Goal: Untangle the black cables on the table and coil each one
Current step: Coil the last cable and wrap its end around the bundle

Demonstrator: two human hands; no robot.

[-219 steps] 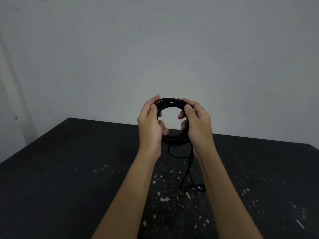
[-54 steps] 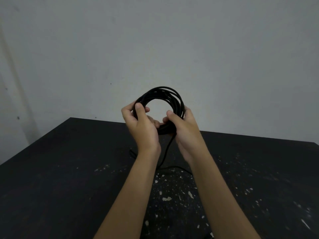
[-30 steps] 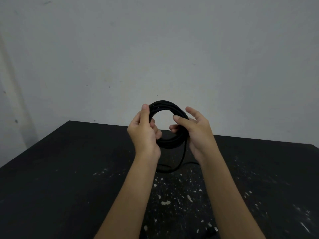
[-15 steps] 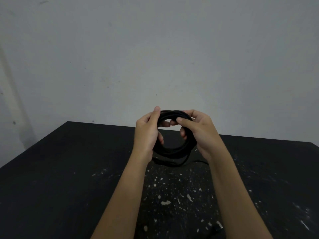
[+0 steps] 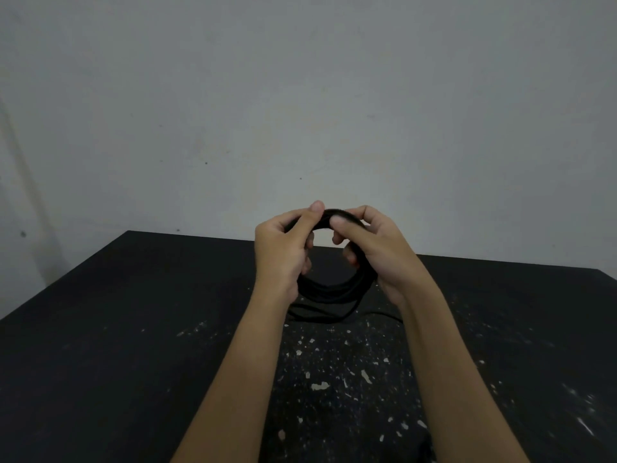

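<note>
A black table (image 5: 117,345) flecked with white paint chips stands against a plain grey wall (image 5: 300,95) in dim light.

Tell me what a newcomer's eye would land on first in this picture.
First come the two hands raised at the centre: the left hand and the right hand each grip a coil of black cable, held above the table. Next is a loose strand hanging from the coil down to the dark, white-flecked tabletop just below the hands. A plain grey wall fills the upper half.
</note>
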